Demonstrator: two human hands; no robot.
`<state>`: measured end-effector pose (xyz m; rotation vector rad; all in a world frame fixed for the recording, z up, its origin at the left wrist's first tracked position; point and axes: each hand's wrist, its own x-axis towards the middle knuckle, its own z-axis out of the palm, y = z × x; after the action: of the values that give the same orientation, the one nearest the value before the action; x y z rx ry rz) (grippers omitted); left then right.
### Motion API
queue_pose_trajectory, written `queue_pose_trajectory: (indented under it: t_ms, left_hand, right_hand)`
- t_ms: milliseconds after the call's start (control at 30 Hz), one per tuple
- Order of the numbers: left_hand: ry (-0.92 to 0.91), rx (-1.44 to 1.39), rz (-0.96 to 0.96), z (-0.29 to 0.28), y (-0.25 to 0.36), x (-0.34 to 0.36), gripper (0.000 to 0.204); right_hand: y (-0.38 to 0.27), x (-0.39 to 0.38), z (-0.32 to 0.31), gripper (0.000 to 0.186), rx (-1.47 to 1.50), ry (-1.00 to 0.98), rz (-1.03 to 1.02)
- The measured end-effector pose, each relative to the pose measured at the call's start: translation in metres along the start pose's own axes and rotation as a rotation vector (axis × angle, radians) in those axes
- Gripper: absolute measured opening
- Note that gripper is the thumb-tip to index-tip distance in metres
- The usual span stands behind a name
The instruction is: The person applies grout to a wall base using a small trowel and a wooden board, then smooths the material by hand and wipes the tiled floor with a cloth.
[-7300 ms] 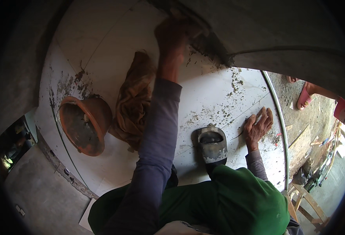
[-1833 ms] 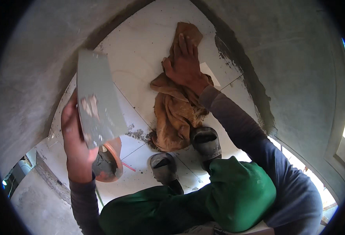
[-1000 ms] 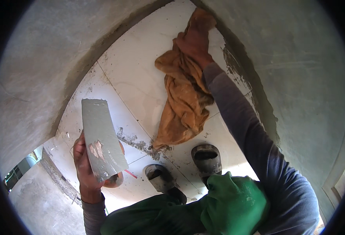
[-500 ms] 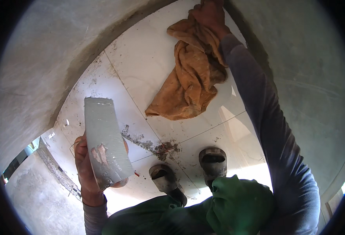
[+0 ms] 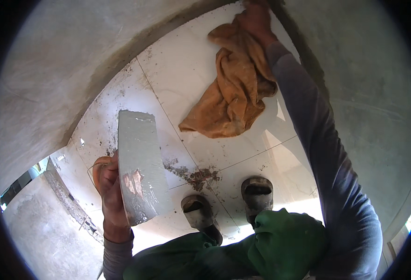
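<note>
Reaching far forward, my right hand point(image 5: 256, 21) is clenched on the upper end of the orange rag point(image 5: 235, 88), my arm stretched out straight over the white floor tiles point(image 5: 182, 60). That rag hangs down across the tiles, near the grey wall point(image 5: 56, 70). My left hand point(image 5: 109, 186) is raised close to me, forearm upright, fingers wrapped behind a flat grey trowel blade point(image 5: 140, 172) smeared with wet mortar. Below, my two dusty shoes point(image 5: 256, 193) stand beside a patch of dirt point(image 5: 196, 176).
</note>
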<state>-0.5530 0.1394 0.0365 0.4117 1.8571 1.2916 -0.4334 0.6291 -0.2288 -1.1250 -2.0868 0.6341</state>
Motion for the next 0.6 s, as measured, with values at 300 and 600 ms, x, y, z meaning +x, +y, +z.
queue_pose_trajectory:
  t_ms: [300,600]
  left_hand:
    - [-0.045,-0.276,-0.061,-0.01,-0.004,-0.009,0.04]
    - [-0.083,0.035,0.028,-0.035,-0.015,-0.017,0.055]
  right_hand:
    - [-0.016,0.025,-0.037,0.058,0.104,-0.319,0.354]
    - [-0.068,-0.058,-0.016,0.054,0.054,0.065,-0.214]
